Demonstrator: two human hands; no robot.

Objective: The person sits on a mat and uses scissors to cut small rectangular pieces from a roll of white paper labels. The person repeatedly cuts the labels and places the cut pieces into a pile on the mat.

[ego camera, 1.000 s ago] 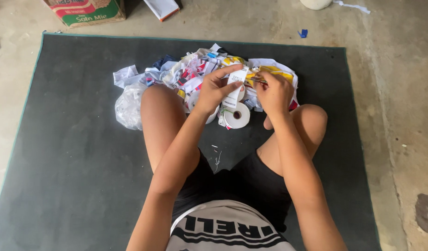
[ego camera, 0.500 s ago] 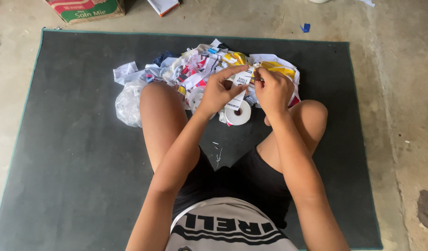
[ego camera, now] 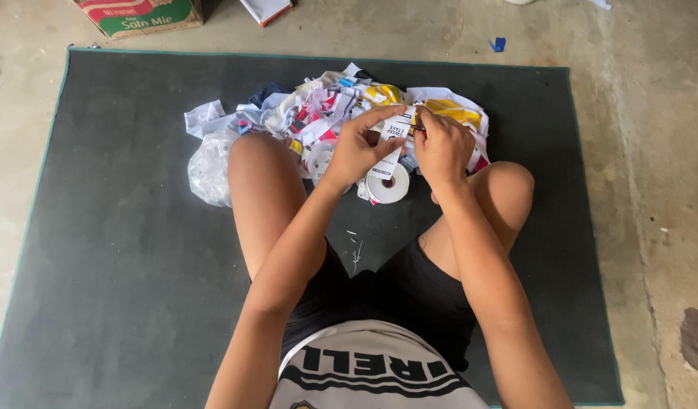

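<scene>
While pinched (both hands): label [ego camera: 395,142]

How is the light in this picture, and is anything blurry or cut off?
Head view: soft, even light, with only faint shadows under the legs on the dark mat and no strong glare. The left hand and right hand, pinching a white paper strip, look sharp. The cardboard box is cut off by the top edge, and the small scraps are too fine to make out.

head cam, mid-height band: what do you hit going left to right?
Dark mat's bare left part → clear crumpled plastic bag → left hand → white printed label strip → right hand → concrete floor.
</scene>
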